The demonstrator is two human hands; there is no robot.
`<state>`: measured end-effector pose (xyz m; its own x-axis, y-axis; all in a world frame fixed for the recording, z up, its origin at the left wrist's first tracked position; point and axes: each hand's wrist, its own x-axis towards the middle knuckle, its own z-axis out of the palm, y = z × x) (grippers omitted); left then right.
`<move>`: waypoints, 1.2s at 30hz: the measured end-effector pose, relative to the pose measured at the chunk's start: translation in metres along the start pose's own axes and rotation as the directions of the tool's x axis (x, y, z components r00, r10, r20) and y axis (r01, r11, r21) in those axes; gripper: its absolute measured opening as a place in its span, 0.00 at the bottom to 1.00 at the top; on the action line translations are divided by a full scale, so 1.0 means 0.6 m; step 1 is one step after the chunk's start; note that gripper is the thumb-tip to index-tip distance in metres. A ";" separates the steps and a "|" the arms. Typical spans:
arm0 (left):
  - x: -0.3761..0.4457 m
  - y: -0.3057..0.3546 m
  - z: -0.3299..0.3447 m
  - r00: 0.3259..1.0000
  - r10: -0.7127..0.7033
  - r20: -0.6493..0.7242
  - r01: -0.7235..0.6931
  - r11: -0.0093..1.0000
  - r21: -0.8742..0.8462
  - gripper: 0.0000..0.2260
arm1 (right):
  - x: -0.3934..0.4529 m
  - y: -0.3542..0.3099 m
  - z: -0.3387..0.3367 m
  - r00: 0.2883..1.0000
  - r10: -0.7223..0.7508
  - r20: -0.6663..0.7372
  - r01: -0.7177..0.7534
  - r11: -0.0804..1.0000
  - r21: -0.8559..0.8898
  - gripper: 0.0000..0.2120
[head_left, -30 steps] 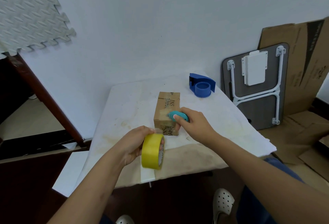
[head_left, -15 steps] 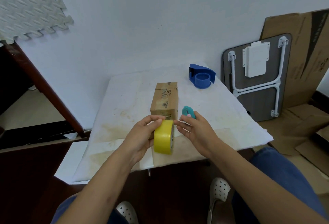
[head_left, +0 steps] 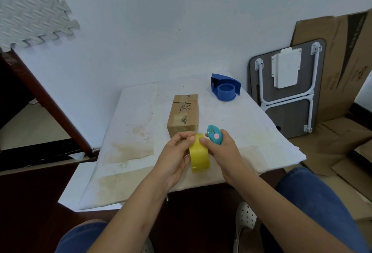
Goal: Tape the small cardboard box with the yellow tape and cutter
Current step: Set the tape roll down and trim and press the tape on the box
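The small cardboard box (head_left: 184,114) lies on the white table (head_left: 136,115), its near end just beyond my hands. My left hand (head_left: 174,159) grips the yellow tape roll (head_left: 199,156) on edge, thumb and forefinger pinching at its top. My right hand (head_left: 221,152) holds the teal cutter (head_left: 214,137) with a pink button in its palm while its fingertips touch the top of the roll. Both hands meet in front of the box.
A blue tape dispenser (head_left: 225,89) stands at the table's far right corner. A folded grey table (head_left: 287,89) and flattened cardboard (head_left: 346,55) lean on the wall to the right. A dark wooden frame (head_left: 42,99) runs at the left. My knees and white shoes are below.
My right hand left the box top and came back to the roll with the cutter. My left hand raised the roll toward the box's near end, and both hands now pinch at its top.
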<state>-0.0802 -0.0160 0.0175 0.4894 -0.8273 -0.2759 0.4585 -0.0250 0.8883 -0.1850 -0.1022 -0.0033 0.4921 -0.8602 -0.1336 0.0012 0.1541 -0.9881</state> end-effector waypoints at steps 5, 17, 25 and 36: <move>0.012 -0.002 0.017 0.995 0.091 0.026 -0.095 0.946 0.311 0.13 | 0.015 -0.014 -0.023 0.981 -0.142 -0.133 0.111 0.970 -0.214 0.14; 0.046 0.060 -0.055 0.841 0.540 -0.036 -0.315 0.542 0.779 0.13 | 0.104 -0.027 -0.102 0.852 -0.517 0.086 0.338 0.417 -0.844 0.04; 0.100 0.102 -0.071 0.885 0.262 0.384 -0.387 -0.044 0.921 0.40 | 0.129 -0.001 -0.085 0.887 -0.444 0.128 0.336 0.428 -0.839 0.08; 0.107 0.061 -0.085 0.891 0.270 0.366 -0.312 -0.222 0.924 0.34 | 0.046 0.001 -0.038 0.954 -0.211 -0.214 0.165 0.963 -0.214 0.10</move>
<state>0.0056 -0.0414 0.0137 0.2881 -0.9490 0.1281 -0.9399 -0.2546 0.2275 -0.1913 -0.1368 -0.0096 0.2828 -0.9570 0.0642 -0.1037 -0.0970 -0.9899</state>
